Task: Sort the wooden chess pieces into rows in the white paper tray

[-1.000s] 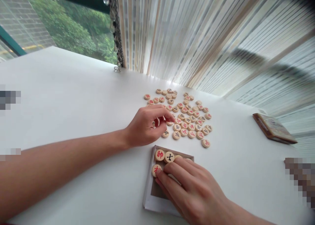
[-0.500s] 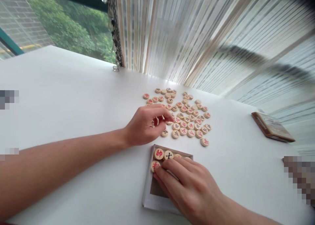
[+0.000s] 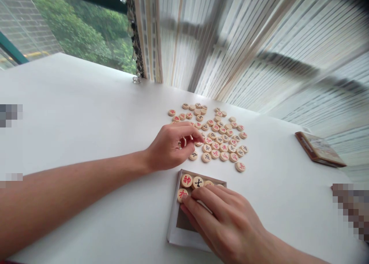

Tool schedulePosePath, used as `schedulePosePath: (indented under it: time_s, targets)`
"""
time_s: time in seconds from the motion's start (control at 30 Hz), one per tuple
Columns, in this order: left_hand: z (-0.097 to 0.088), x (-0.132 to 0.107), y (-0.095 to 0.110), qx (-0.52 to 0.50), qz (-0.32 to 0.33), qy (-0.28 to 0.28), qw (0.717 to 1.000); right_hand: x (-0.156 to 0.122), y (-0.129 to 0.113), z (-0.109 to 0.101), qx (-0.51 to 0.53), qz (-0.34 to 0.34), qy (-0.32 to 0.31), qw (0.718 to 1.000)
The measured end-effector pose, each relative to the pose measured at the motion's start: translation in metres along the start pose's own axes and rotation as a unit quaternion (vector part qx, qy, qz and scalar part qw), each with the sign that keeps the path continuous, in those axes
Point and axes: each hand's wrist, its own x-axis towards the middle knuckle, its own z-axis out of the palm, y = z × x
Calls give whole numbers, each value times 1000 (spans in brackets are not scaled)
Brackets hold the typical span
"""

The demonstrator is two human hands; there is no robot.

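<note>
Several round wooden chess pieces [image 3: 219, 135] with red and black characters lie scattered on the white table [image 3: 86, 114]. My left hand [image 3: 170, 146] rests at the near left edge of that pile, fingers curled around a piece or two. Below it sits a shallow grey box [image 3: 174, 233] holding a few pieces [image 3: 186, 180] along its far edge. My right hand [image 3: 225, 221] lies flat inside the box, fingertips touching the pieces there and hiding most of the box floor.
A brown box lid [image 3: 319, 150] lies at the far right of the table. Striped curtains [image 3: 259, 44] hang behind the table, with a window [image 3: 72, 29] at the back left. A blurred patch covers something at the right edge.
Almost nothing has moved. My left hand's fingers have curled slightly at the pile's edge, and my right hand has shifted a little over the pieces in the box.
</note>
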Motion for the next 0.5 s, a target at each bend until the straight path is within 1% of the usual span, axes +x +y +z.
schedulePosePath:
  time_s: [0.2, 0.33, 0.4, 0.5]
  targets:
    - [0, 0, 0, -1, 4, 2, 1000, -1, 0, -6, 8, 0, -5, 1000]
    - [0, 0, 0, 5, 1, 6, 1000, 1, 4, -18, 22, 22, -5, 1000]
    - [0, 0, 0, 9, -3, 9, 1000, 3, 12, -28, 21, 45, 11, 999]
    - [-1, 0, -1, 6, -8, 13, 1000, 7, 33, -43, 11, 86, 34, 996]
